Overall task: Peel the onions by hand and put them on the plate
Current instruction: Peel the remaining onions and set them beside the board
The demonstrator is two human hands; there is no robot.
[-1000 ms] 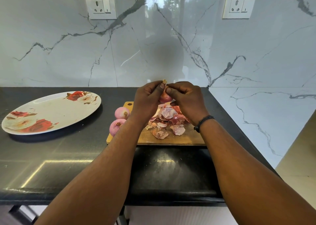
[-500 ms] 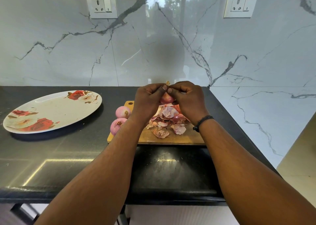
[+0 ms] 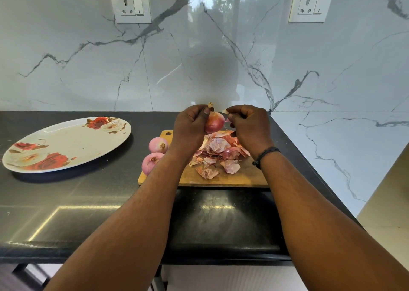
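Head cam view: the left hand (image 3: 190,124) is curled around an onion (image 3: 214,122), thumb pressed near its dry tip, holding it up above the cutting board (image 3: 243,175). The right hand (image 3: 250,124) sits just to the right of it with fingers curled in, pinching a small pale scrap of skin (image 3: 225,112) between thumb and fingertips. That scrap looks just apart from the onion, though it's too small to be sure.

Below the hands there's a heap of peels (image 3: 219,153) on the board. Two peeled onions (image 3: 158,145) (image 3: 151,162) sit at the board's left edge, one behind the other. The flowery plate (image 3: 66,142) is further left on the black counter (image 3: 88,202), well apart from the board.

No brand names or readable writing anywhere; the two wall sockets (image 3: 130,6) (image 3: 311,5) only show switch markings.
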